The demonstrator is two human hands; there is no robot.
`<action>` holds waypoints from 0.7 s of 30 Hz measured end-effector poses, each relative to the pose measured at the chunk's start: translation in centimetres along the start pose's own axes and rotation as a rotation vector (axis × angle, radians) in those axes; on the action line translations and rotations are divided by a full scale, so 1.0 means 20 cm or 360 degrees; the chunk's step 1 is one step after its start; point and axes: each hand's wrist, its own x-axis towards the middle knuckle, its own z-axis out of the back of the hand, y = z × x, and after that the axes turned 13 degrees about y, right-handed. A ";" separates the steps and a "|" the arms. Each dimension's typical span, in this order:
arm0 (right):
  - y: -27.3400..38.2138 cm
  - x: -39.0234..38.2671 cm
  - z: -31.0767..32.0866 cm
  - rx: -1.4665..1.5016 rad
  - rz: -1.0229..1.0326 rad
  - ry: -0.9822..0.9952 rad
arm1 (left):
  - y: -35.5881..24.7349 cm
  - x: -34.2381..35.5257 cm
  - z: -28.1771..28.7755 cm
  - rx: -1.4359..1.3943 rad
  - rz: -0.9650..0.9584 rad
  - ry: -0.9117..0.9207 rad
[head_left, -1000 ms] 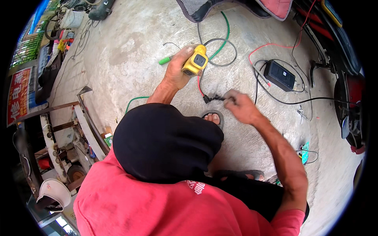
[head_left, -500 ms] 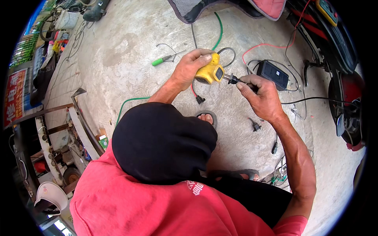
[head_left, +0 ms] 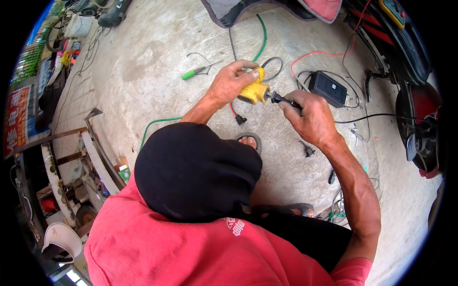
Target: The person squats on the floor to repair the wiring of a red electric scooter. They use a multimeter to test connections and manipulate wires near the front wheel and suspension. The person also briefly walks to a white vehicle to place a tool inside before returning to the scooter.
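One yellow meter (head_left: 254, 90) is closed inside the left hand (head_left: 230, 86) above the floor (head_left: 157, 71). The right hand (head_left: 310, 117) grips one black probe (head_left: 281, 100), its tip touching the meter. One black box (head_left: 327, 88) lies near.

Bare concrete floor (head_left: 157, 62), kinda stained and dusty. Lying on it: green-handled pliers (head_left: 196, 72) off to the left, a black box-shaped adapter (head_left: 327, 88) on the right with black cables around it, a red wire (head_left: 324, 53) and a green wire (head_left: 261, 35) snaking across, plus a couple of small black plugs (head_left: 308, 151) near the middle.
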 end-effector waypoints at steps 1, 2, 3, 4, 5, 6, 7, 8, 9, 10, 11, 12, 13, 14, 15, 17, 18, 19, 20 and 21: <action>0.00 0.00 -0.01 -0.0033 0.0021 0.0000 | -0.02 -0.01 -0.01 0.0009 0.0024 0.0014; 0.00 -0.01 -0.02 -0.0057 0.0043 -0.0024 | -0.03 -0.01 -0.02 0.0018 0.0048 0.0029; 0.00 -0.01 -0.03 -0.0082 0.0063 -0.0049 | -0.02 -0.01 -0.02 0.0026 0.0014 0.0002; 0.00 -0.01 -0.04 -0.0108 0.0082 -0.0074 | 0.01 0.00 -0.01 0.0033 -0.0021 -0.0024; 0.00 -0.01 -0.05 -0.0104 0.0068 -0.0070 | 0.03 0.01 -0.01 0.0039 -0.0055 -0.0051; 0.00 -0.01 -0.06 -0.0097 0.0053 -0.0066 | 0.02 0.01 -0.03 0.0003 -0.0042 -0.0022; 0.00 -0.01 -0.06 -0.0090 0.0038 -0.0062 | 0.00 0.00 -0.05 -0.0033 -0.0028 0.0006; 0.00 -0.01 -0.06 -0.0094 0.0037 -0.0050 | 0.00 -0.01 -0.06 -0.0069 -0.0015 0.0034; 0.00 -0.01 -0.07 -0.0097 0.0041 -0.0039 | 0.00 -0.01 -0.06 -0.0061 -0.0009 0.0029; 0.00 -0.01 -0.07 -0.0100 0.0044 -0.0027 | 0.00 -0.01 -0.06 -0.0054 -0.0004 0.0024; 0.00 -0.01 -0.08 -0.0084 0.0064 -0.0037 | 0.00 -0.01 -0.06 -0.0045 0.0001 0.0020; -0.01 -0.01 -0.08 -0.0069 0.0080 -0.0051 | 0.00 -0.01 -0.06 -0.0015 0.0004 0.0022; -0.01 -0.01 -0.09 -0.0053 0.0095 -0.0065 | 0.00 -0.01 -0.06 0.0016 0.0007 0.0026; -0.01 -0.01 -0.11 -0.0031 0.0122 -0.0088 | 0.00 -0.01 -0.06 0.0049 0.0010 0.0029; -0.02 -0.01 -0.11 -0.0022 0.0135 -0.0113 | 0.00 -0.01 -0.08 0.0017 0.0007 0.0012; -0.01 -0.01 -0.13 -0.0021 0.0107 -0.0126 | -0.01 -0.03 -0.08 -0.0045 0.0004 -0.0017; -0.03 -0.01 -0.15 -0.0037 0.0114 -0.0104 | 0.00 -0.03 -0.09 -0.0009 0.0010 0.0001; -0.03 -0.01 -0.16 -0.0028 0.0084 -0.0054 | 0.01 -0.04 -0.08 0.0035 0.0014 0.0014; -0.03 -0.02 -0.17 -0.0018 0.0053 -0.0004 | 0.02 -0.04 -0.07 0.0079 0.0018 0.0026; -0.03 -0.02 -0.18 -0.0004 0.0041 0.0006 | 0.04 -0.04 -0.06 0.0126 0.0023 0.0033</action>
